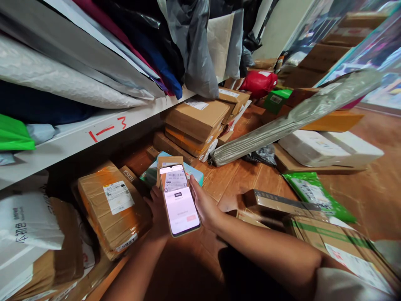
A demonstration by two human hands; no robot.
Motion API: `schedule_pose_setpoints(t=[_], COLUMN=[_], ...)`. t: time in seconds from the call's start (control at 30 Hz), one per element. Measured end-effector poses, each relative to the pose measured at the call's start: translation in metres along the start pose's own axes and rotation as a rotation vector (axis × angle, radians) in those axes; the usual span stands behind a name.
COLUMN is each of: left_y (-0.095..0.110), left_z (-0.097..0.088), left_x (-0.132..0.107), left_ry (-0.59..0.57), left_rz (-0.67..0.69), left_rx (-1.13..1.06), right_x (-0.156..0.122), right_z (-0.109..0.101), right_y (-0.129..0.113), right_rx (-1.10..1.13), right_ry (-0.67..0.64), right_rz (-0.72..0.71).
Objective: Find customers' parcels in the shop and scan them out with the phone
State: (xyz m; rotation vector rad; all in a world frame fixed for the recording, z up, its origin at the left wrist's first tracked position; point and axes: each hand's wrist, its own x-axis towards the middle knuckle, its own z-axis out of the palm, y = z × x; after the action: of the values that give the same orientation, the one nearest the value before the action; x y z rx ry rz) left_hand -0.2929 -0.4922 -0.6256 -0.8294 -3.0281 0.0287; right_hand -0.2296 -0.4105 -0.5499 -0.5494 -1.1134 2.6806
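Note:
My right hand (pixel 205 205) is closed around the right edge of a smartphone (pixel 181 209), its thumb along the side. The lit screen shows a barcode label in its upper part and a mostly white page below. My left hand (pixel 157 209) is low and to the left of the phone, partly hidden behind it; the fingers that show are spread. Close by on its left lies a taped cardboard box (pixel 109 225) with a white shipping label (pixel 118 196). Just beyond the phone, a small cardboard box (pixel 171 159) shows its top edge, in front of a light-blue package (pixel 196 172).
A white shelf marked 1-3 (pixel 72 144) holds many bagged parcels. Stacked cartons (pixel 194 117) sit under its edge. To the right are a long grey wrapped parcel (pixel 282 125), white boxes (pixel 326 146), a green bag (pixel 316 194) and a green-taped carton (pixel 341 242) on the wooden floor.

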Motion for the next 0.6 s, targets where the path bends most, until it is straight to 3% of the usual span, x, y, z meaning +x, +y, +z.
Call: schedule_pose_setpoints(t=[0.13,0.3,0.6], left_y=[-0.001,-0.009,-0.015], left_z=[-0.006,-0.007,-0.004], left_x=[0.008,0.023,0.026], left_ry=[0.064,0.126,0.156], left_rz=[-0.031,-0.155,-0.097], left_rx=[-0.059,-0.072,-0.057], right_x=[-0.009,-0.017,-0.005], right_z=[-0.008,-0.034,-0.062], right_y=[0.002,0.008,-0.001], right_rx=[0.027,-0.038,-0.123], right_ry=[0.093,0.218,0.2], right_rz=[0.113,0.303,0.127])
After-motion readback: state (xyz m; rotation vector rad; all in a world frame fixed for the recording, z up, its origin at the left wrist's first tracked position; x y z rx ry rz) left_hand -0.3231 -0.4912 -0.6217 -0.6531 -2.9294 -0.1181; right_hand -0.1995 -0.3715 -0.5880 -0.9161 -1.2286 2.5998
